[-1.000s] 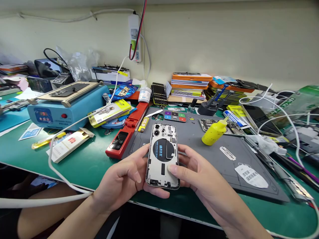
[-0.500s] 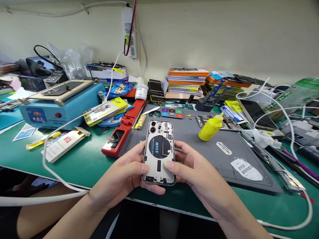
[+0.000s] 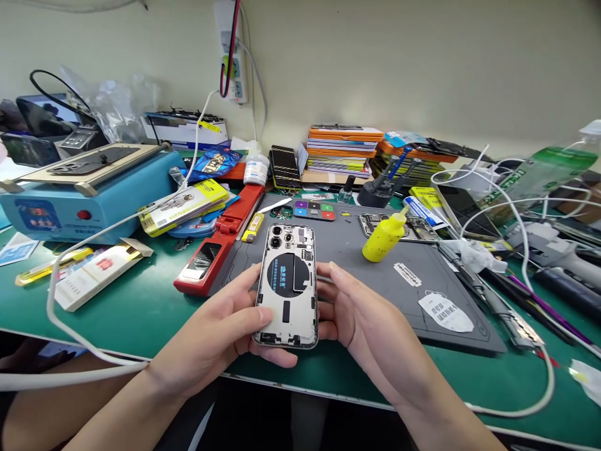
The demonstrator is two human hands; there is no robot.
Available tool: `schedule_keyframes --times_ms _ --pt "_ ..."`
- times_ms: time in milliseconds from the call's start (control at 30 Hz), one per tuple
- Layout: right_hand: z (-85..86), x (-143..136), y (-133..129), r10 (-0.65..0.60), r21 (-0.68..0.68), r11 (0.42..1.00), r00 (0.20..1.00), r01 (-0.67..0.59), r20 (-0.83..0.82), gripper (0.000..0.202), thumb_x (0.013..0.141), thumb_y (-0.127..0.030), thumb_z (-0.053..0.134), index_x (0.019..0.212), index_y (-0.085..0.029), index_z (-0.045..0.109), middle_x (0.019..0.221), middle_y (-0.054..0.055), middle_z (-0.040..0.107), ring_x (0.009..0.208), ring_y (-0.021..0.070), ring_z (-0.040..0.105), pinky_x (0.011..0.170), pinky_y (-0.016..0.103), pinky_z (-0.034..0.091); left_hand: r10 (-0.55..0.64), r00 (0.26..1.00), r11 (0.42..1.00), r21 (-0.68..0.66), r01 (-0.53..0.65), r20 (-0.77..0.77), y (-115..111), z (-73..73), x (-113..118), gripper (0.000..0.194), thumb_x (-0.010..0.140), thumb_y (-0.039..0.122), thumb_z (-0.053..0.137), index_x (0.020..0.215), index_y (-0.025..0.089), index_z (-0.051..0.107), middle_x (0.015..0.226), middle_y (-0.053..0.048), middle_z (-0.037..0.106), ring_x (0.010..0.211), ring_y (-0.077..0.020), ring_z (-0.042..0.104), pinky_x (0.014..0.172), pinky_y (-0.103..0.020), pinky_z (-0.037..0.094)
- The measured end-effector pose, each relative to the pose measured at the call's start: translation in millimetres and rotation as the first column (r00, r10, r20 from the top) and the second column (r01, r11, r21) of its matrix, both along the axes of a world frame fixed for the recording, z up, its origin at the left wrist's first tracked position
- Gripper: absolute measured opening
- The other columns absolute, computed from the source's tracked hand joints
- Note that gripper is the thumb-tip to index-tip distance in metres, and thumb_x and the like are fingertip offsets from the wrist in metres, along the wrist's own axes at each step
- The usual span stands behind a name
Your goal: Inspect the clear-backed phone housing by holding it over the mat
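Observation:
Both hands hold an open phone rear housing [image 3: 287, 285] above the front edge of a grey work mat [image 3: 375, 275]. Its inside faces up, showing camera holes at the top and a round black coil in the middle. My left hand [image 3: 225, 329] grips its left side and bottom, thumb on the lower left face. My right hand [image 3: 361, 319] holds the right edge, fingers behind it, thumb off the face. A yellow squeeze bottle [image 3: 381, 238] stands tilted on the mat behind my right hand.
A red tool [image 3: 216, 244] lies left of the mat; beyond it are a blue heating machine [image 3: 79, 194] and boxes. Another opened phone [image 3: 413, 227], colored part trays [image 3: 313, 210], stacked cases, tools and white cables crowd the back and right. A white cable [image 3: 70, 300] loops at left.
The view has swung right and slightly up, so everything sits further left. My right thumb has lifted off the lower face of the housing to its right edge.

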State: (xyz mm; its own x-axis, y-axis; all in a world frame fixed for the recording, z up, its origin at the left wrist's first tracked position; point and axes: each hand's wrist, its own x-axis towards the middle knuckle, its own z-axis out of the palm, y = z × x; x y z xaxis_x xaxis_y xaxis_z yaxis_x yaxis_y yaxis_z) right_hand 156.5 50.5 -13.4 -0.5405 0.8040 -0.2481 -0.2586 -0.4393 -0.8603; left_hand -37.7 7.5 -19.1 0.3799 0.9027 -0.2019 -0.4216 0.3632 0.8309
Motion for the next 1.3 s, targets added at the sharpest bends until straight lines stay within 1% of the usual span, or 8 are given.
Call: schedule_keyframes --times_ms 200,433,500,567,667,767,1133,1300 --pt "1.5 0 1 -0.003 -0.031 1.0 0.999 0.002 -0.037 0.046 0.104 -0.051 0.036 0.13 -0.021 0.059 0.112 0.008 0.069 0.08 0.0175 0.066 0.066 0.027 0.054 0.029 0.998 1.0 -0.007 -0.03 -0.047 -3 -2.9 3 0.052 0.094 0.017 0.059 0.142 0.031 0.044 0.132 -0.009 0.064 0.111 -0.0281 0.067 0.075 -0.034 0.066" --pt "1.3 3 -1 0.007 0.002 1.0 0.999 -0.007 -0.045 0.041 0.104 -0.047 0.038 0.128 -0.022 0.06 0.111 0.007 0.07 0.079 0.0151 0.065 0.066 0.026 0.053 0.024 0.995 1.0 0.013 -0.023 -0.096 -4 -7.8 2 0.056 0.093 0.023 0.061 0.144 0.034 0.04 0.129 -0.009 0.065 0.111 -0.0285 0.067 0.077 -0.038 0.066" --pt "-0.4 4 -2 0.03 0.034 0.999 0.999 -0.03 -0.011 0.035 0.102 -0.044 0.046 0.128 -0.023 0.058 0.114 0.006 0.069 0.083 0.0155 0.066 0.068 0.026 0.054 0.02 0.994 1.0 0.017 -0.018 -0.106 -5 -8.0 2 0.055 0.094 0.023 0.061 0.144 0.034 0.039 0.13 -0.009 0.065 0.111 -0.0281 0.066 0.078 -0.039 0.066" --pt "-2.6 5 -2 0.04 0.099 0.994 0.998 -0.044 0.042 0.034 0.096 -0.037 0.062 0.127 -0.024 0.057 0.121 0.006 0.067 0.098 0.0173 0.066 0.075 0.026 0.054 0.014 0.994 1.0 0.024 -0.011 -0.112 -5 -8.4 2 0.056 0.094 0.023 0.061 0.145 0.034 0.039 0.128 -0.009 0.065 0.11 -0.0275 0.066 0.079 -0.039 0.066" --pt "-5.6 6 -2 0.047 0.181 0.982 0.995 -0.061 0.083 0.049 0.086 -0.024 0.077 0.129 -0.024 0.052 0.13 0.006 0.063 0.115 0.0199 0.063 0.091 0.028 0.053 0.01 0.993 1.0 0.028 -0.007 -0.116 -6 -10.4 2 0.059 0.094 0.025 0.062 0.146 0.035 0.036 0.13 -0.009 0.064 0.112 -0.0274 0.065 0.08 -0.039 0.065" --pt "-6.3 6 -2 0.062 0.179 0.981 0.995 -0.076 0.082 0.053 0.085 -0.021 0.077 0.131 -0.023 0.049 0.133 0.007 0.061 0.114 0.0209 0.064 0.096 0.033 0.052 0.009 0.991 1.0 0.014 -0.007 -0.134 -7 -12.3 1 0.062 0.094 0.028 0.062 0.148 0.037 0.033 0.134 -0.009 0.06 0.113 -0.0274 0.064 0.08 -0.038 0.065" --pt "-12.4 7 -4 0.06 0.198 0.978 0.997 -0.069 0.053 0.051 0.086 -0.022 0.077 0.129 -0.024 0.051 0.128 0.006 0.065 0.113 0.0214 0.065 0.094 0.032 0.053 -0.012 0.995 1.0 0.018 0.014 -0.101 -7 -17.0 1 0.064 0.095 0.028 0.061 0.15 0.035 0.029 0.136 -0.01 0.06 0.113 -0.0272 0.064 0.082 -0.041 0.065" --pt "-11.3 6 -4 0.052 0.198 0.978 0.997 -0.063 0.061 0.047 0.087 -0.022 0.076 0.128 -0.023 0.053 0.13 0.007 0.064 0.12 0.0224 0.062 0.095 0.031 0.053 -0.01 0.996 1.0 0.028 0.013 -0.085 -7 -14.6 2 0.065 0.095 0.027 0.061 0.15 0.034 0.028 0.135 -0.01 0.06 0.11 -0.0256 0.065 0.083 -0.041 0.064"
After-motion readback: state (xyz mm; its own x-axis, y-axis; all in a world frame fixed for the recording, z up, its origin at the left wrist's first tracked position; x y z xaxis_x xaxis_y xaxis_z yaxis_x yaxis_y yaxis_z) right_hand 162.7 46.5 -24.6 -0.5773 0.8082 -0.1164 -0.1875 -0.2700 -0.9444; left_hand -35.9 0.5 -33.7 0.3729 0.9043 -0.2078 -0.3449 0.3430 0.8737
